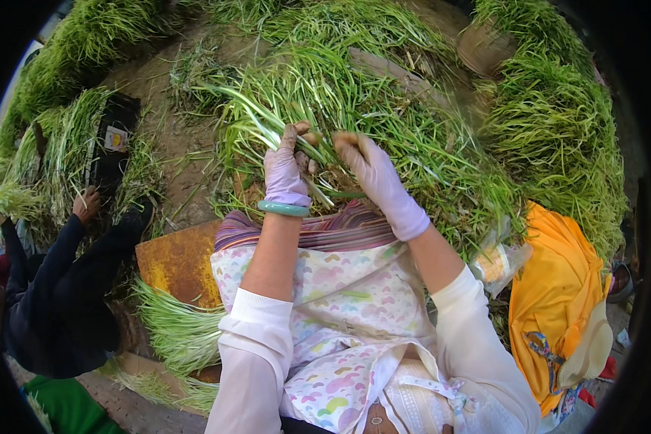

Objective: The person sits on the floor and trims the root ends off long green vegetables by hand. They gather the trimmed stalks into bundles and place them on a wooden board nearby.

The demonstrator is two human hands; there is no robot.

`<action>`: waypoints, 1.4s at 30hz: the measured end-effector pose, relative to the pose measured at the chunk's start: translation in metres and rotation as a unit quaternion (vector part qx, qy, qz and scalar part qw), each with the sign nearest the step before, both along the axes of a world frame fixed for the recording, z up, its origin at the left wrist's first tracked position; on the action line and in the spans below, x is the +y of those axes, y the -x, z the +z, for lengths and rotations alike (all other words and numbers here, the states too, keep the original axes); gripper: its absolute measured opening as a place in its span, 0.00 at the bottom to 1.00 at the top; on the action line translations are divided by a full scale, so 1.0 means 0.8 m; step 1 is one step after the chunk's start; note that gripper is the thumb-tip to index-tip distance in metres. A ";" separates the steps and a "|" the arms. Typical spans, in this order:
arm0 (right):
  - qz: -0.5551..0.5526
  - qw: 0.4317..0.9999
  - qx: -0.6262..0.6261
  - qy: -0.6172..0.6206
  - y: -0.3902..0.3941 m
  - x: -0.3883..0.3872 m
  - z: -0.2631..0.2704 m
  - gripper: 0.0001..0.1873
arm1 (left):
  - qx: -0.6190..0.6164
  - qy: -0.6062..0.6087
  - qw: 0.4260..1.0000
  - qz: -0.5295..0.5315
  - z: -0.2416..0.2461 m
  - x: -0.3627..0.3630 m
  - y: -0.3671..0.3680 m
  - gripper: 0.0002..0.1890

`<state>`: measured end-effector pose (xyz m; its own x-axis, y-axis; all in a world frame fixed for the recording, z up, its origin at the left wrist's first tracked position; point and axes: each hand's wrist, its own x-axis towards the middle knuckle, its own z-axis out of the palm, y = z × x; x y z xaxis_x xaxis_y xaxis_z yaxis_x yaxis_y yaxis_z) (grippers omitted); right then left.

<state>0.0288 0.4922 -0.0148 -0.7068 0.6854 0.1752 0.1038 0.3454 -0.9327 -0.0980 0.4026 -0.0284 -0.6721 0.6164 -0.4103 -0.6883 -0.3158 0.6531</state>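
Observation:
My left hand [286, 168], in a lavender glove with the fingers exposed and a green bangle at the wrist, grips a small bunch of chive-like stalks [254, 113]. The stalks' pale ends stick out below the hand, and their leaves run to the upper left. Close to its right, my right hand [366, 163] wears a matching glove with its fingers bent. Motion blurs those fingertips, so whether they pinch a leaf is unclear. Beneath and beyond both hands spreads a loose heap of the same greens [325, 92]. A floral apron [352, 293] covers my lap.
Sorted chive-like stalks [187, 325] lie by a rusty metal sheet [179, 260] on my left. A dark-clothed person [59, 314] works farther left, one hand [87, 204] at more greens. On the right are orange cloth [559, 293], a straw hat [586, 347] and a plastic bag [499, 263].

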 end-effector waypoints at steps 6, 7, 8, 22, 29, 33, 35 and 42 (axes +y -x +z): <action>0.034 0.893 0.069 0.444 0.056 0.008 -0.005 0.13 | 0.015 0.026 0.998 0.050 0.011 0.003 -0.001 0.15; -0.017 0.870 0.088 0.486 0.058 0.005 -0.003 0.12 | 0.011 0.007 0.999 0.051 0.012 0.002 0.000 0.15; -0.004 0.833 0.155 0.530 0.055 0.001 0.001 0.08 | 0.001 0.006 0.998 0.060 0.012 0.003 0.001 0.15; 0.081 0.746 -0.619 -0.232 -0.217 0.112 0.003 0.16 | 0.029 0.017 0.990 0.136 0.028 -0.015 0.030 0.13; 0.128 0.990 -0.052 0.013 -0.031 0.006 0.024 0.15 | 0.071 -0.002 0.997 0.041 0.024 0.001 -0.002 0.15; 0.126 0.906 -0.100 0.390 0.012 -0.013 0.021 0.11 | 0.070 0.093 0.993 -0.023 0.028 -0.012 0.012 0.16; 0.069 0.948 -0.034 0.308 0.011 -0.011 0.020 0.09 | 0.034 0.249 0.965 0.079 0.031 -0.021 0.028 0.17; 0.032 0.989 -0.125 -0.073 -0.003 -0.033 0.015 0.10 | 0.033 0.186 0.981 0.041 0.011 -0.017 0.019 0.17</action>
